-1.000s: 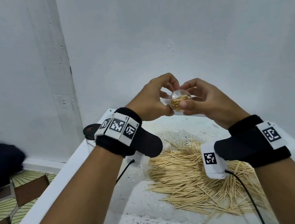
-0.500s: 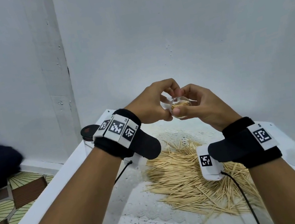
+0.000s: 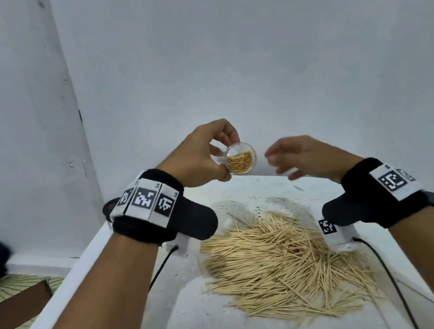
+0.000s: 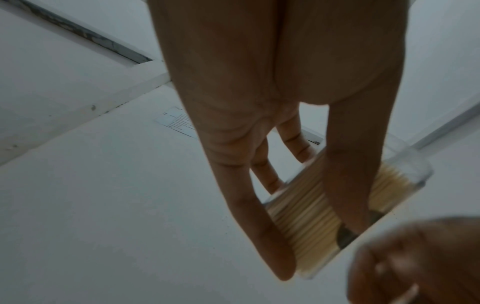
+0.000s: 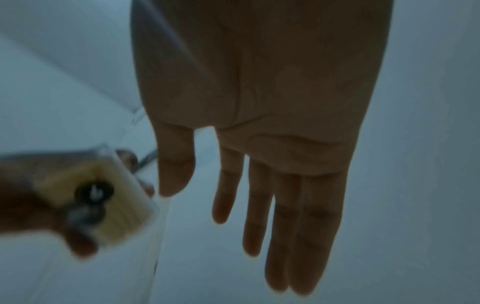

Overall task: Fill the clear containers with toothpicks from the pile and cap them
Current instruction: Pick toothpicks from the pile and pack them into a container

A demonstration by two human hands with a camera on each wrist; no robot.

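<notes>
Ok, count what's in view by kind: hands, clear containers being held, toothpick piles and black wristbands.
Hands: 2, the left hand and the right hand
Clear containers held: 1, the clear container in the left hand
Toothpick piles: 1, the toothpick pile
Black wristbands: 2, the left wristband and the right wristband
Total: 6

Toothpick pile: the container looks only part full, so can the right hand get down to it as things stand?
Probably yes. The right hand is open and holds nothing, the toothpick pile lies uncovered on the table below it, and the left hand grips the clear container off to the side.
</notes>
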